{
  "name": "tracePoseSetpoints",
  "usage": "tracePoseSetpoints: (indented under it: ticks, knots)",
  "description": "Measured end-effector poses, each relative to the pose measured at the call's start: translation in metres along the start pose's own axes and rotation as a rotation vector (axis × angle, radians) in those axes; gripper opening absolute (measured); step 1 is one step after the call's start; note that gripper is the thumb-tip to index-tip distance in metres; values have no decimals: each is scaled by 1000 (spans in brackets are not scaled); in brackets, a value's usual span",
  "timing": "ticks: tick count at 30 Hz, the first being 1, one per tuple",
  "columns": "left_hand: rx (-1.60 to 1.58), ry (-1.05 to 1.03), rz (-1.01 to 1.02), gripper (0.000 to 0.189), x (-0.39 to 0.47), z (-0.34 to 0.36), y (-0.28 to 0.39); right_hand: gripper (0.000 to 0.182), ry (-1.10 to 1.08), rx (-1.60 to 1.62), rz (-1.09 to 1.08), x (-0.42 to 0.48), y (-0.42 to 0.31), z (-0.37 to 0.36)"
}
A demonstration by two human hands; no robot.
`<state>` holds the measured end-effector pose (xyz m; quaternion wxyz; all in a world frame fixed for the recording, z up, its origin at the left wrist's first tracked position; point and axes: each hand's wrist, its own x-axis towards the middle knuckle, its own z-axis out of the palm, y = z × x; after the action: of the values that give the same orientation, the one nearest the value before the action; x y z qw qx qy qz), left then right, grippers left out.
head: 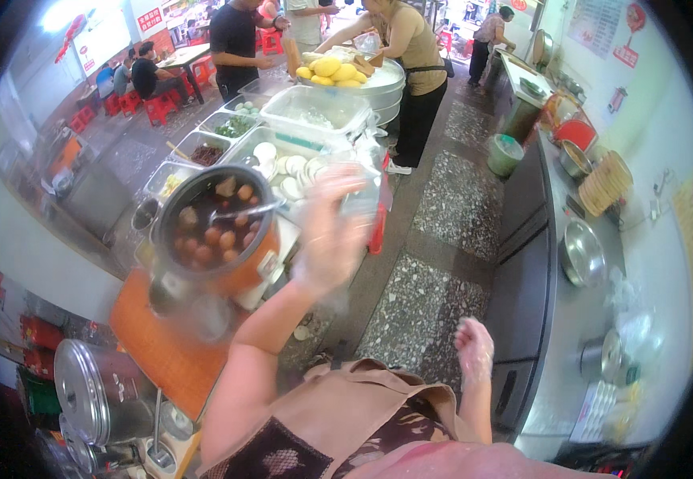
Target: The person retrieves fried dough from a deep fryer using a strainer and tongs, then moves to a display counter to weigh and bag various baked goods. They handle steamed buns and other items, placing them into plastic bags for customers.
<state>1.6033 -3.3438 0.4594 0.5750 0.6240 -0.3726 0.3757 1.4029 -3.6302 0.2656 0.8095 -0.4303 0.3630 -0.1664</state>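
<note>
My left hand [331, 230], in a clear plastic glove and blurred, is raised in front of the food containers, its fingers apart and nothing seen in it. Left of it stands a round cooker [262, 263] of dark liquid with brown eggs [227, 240] and a ladle [250, 211]. Behind the hand, flat white buns [291, 188] lie in a plastic tub. My right hand [474, 350], also gloved, hangs low over the speckled floor at my right side, with its fingers curled; whether anything is in it does not show.
Trays of greens [234, 127] and dark food [206, 154] adjoin the cooker. An orange board [161, 341] is at left, above steel pots [83, 392]. A person in a tan top [415, 48] stands by a steamer [382, 90]. A steel counter [586, 323] with bowls [583, 252] runs along the right.
</note>
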Motion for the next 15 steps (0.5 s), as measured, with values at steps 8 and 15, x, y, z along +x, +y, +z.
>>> tracePoseSetpoints:
  ticks: [8, 15]
  knots:
    - [273, -859, 172, 26, -79, 218, -221, 7, 188, 150, 83, 230, -66, -47]
    - [498, -636, -303, 21, -54, 313, -308, 11, -149, 94, 227, 472, -144, 70]
